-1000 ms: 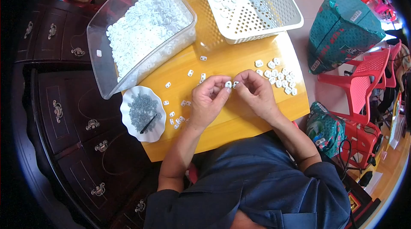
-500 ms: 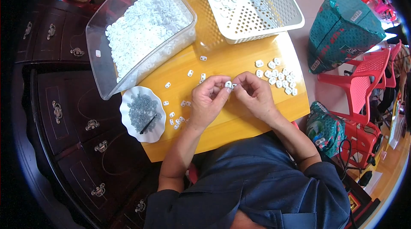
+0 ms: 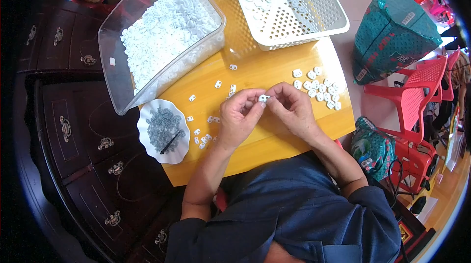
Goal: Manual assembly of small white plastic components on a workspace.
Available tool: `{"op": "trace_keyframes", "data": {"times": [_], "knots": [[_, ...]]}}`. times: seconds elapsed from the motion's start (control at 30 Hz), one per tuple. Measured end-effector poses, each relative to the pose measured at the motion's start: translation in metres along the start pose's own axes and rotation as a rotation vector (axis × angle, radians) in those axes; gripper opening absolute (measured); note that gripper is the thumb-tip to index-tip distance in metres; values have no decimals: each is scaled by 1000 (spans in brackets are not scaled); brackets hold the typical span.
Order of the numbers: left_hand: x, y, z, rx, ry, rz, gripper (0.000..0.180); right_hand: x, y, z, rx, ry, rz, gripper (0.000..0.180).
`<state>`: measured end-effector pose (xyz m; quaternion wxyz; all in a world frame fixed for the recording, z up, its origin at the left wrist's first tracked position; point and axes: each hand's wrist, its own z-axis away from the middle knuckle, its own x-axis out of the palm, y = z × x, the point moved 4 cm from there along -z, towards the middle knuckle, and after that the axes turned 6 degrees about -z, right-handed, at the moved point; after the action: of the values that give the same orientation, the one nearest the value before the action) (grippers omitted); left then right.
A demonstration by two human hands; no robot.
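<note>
A small white plastic piece (image 3: 263,98) sits pinched between the fingertips of both hands, held just above the middle of a yellow wooden surface (image 3: 274,74). The left hand (image 3: 239,118) curls around it from the left, thumb and forefinger closed on the piece; the right hand (image 3: 290,108) meets it from the right, its fingertips also closed on the same piece. Both forearms come up from the lower edge and angle inward, wrists low over the surface.

Judging by the pose, the step in hand is a fine fitting or pressing of something at the piece. The next move seems to call for a steady, precise pinch, since the piece is tiny; what exactly goes into it is too small to tell.

Right of the hands lies a cluster of white pieces (image 3: 319,88); left of them, loose scattered pieces (image 3: 203,133). Further left, a white scalloped dish (image 3: 144,138) holds small grey metal parts (image 3: 163,124). Beyond stand a clear plastic tub (image 3: 110,61) heaped with white pieces and a white perforated basket (image 3: 314,5) holding more.
</note>
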<state>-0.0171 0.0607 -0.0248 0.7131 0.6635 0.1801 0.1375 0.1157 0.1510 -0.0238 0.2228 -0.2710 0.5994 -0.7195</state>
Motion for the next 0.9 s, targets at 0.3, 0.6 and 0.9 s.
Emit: {"op": "trace_keyframes", "data": {"times": [0.3,0.6,0.9], "knots": [[-1,0,-1,17,44,26,17,-1,-1,0,38,-5,6,8],[-2,-1,-1,27,24,-9,16,-4,2,-1,57,-34,-47,9],[-2,-2,-1,22,16,-22,17,-4,3,-1,80,-50,-67,10]]}}
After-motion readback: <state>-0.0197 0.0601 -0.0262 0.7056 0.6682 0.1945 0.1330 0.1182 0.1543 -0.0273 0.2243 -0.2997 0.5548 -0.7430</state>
